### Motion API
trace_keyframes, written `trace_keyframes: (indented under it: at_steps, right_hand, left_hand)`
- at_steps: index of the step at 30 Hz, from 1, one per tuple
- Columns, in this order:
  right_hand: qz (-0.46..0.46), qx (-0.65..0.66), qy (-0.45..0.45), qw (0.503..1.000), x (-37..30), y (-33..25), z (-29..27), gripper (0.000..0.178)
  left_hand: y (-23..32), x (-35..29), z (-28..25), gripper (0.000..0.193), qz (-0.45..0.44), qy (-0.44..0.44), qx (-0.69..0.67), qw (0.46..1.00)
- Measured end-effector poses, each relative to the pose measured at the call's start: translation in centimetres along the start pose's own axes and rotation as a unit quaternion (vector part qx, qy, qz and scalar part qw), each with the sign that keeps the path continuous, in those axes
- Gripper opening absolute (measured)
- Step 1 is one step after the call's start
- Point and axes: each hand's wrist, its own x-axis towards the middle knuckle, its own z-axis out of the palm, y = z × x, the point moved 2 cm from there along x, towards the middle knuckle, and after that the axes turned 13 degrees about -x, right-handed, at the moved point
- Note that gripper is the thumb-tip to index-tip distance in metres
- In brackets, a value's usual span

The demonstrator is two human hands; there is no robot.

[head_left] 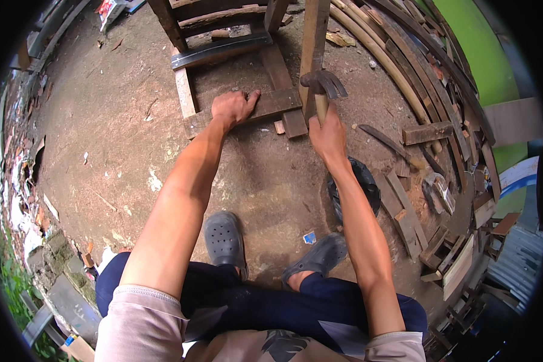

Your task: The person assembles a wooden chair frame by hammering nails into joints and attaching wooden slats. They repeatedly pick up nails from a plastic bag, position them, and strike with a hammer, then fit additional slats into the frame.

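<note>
My right hand point(328, 134) is closed round the wooden handle of a claw hammer point(323, 82). The hammer's dark metal head is up beside an upright wooden post point(314, 42), its claw pointing right. With fingers curled over it, my left hand point(233, 107) grips a brown wooden board point(276, 103) that lies across the near end of a wooden frame point(274, 65). The frame rests on the ground, with a black crosspiece point(222, 50) farther back. A short wood block point(294, 123) sits against the board's right end, next to the post's foot.
Long planks and poles point(392, 66) lie along the right side. Nearer are a curved blade with a wooden handle point(392, 146), a black bag point(365, 181) under my right forearm, and scrap wood point(404, 214). Rubble and litter point(24, 199) line the left edge.
</note>
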Motion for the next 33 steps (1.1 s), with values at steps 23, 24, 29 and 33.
trace_keyframes:
  at_steps: [23, 24, 29, 33]
  right_hand:
    - [-0.068, -0.286, -0.219, 0.93, -0.6, 2.5, -7.2, 0.032]
    - [-0.076, -0.32, -0.227, 0.917, -1.4, 2.4, -9.4, 0.031]
    - [-0.071, -0.476, -0.233, 0.845, -5.7, 5.2, -18.6, 0.029]
    - [-0.011, -0.498, -0.256, 0.828, -8.4, 10.2, -21.8, 0.025]
  left_hand:
    - [1.1, -0.7, 1.2, 0.056, 0.078, 0.111, 0.008, 0.991]
    - [0.2, -0.7, 1.8, 0.05, 0.132, 0.172, 0.008, 0.976]
    - [2.3, -0.8, 2.6, 0.023, 0.331, 0.305, 0.026, 0.893]
    - [10.3, -3.1, 5.5, 0.022, 0.475, 0.185, -0.01, 0.86]
